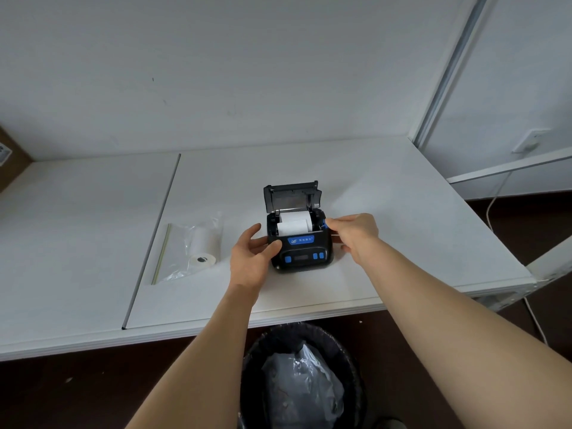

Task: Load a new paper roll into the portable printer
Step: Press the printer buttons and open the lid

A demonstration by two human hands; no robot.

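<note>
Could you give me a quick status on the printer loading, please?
Left hand steadying printer; right hand at blue side tab. Lid open, paper roll seated. Bagged spare roll aside, nothing obstructing.

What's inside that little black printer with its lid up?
A white paper roll sits in the open printer, its loose end lying forward. The bay's floor and the roll's core are hidden beneath it.

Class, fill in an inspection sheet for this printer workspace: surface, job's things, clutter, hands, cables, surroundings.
Surface: white table, seam strip on its left part.
Job's things: printer with lid open, paper roll inside; spare roll in clear bag.
Clutter: nothing seen.
Hands: left hand holds printer's left side; right hand at blue tab.
Cables: white cable right of table.
Surroundings: lined bin below; white wall.
</note>
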